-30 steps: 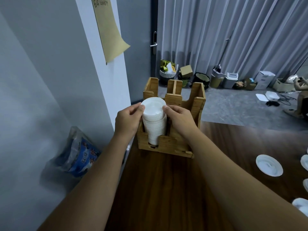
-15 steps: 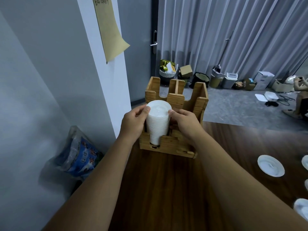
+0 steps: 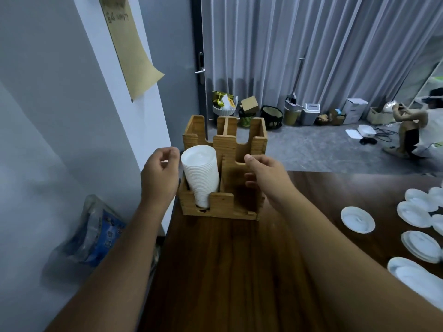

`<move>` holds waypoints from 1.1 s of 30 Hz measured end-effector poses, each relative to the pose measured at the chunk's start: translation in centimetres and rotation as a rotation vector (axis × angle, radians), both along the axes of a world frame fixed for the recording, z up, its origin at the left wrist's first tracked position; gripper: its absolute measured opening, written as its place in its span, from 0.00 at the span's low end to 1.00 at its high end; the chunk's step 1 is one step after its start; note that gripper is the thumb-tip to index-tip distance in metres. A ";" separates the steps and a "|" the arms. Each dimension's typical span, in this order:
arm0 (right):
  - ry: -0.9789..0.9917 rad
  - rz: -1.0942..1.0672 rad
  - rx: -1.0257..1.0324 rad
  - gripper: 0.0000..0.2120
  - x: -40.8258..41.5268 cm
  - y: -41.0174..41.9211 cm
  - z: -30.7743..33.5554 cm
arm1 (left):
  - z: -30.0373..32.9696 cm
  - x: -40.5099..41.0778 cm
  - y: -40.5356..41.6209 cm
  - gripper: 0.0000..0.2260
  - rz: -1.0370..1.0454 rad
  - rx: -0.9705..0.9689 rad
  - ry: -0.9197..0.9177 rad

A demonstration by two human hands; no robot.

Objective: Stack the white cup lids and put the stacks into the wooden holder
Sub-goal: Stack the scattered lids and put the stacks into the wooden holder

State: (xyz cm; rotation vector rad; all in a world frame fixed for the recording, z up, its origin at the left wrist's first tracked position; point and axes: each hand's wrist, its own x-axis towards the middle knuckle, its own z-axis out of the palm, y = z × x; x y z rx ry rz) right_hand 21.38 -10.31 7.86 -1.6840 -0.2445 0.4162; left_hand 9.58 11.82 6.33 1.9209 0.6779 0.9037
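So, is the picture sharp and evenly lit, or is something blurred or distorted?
Head view: the room is dim; the stack of white lids in the wooden holder is sharp; the left hand is slightly blurred; the wide lens bends the wall edge and stretches the forearms.

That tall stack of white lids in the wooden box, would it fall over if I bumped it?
Probably not easily. The stack of lids sits deep in the wooden holder, whose walls hem in its lower part. Its top pokes above them and already leans slightly, so top lids might slide off. It looks thin and light, so likely easy to lift.
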 end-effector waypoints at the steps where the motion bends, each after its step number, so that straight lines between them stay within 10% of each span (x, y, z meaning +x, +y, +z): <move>1: 0.002 -0.024 0.015 0.09 0.1 -1.4 0.0 | 0.3 -0.2 -0.5 0.10 0.010 0.038 -0.039; 33: -0.154 -0.469 -0.269 0.03 -7.7 -39.4 -7.2 | -8.3 5.4 -37.3 0.09 -1.041 0.124 0.615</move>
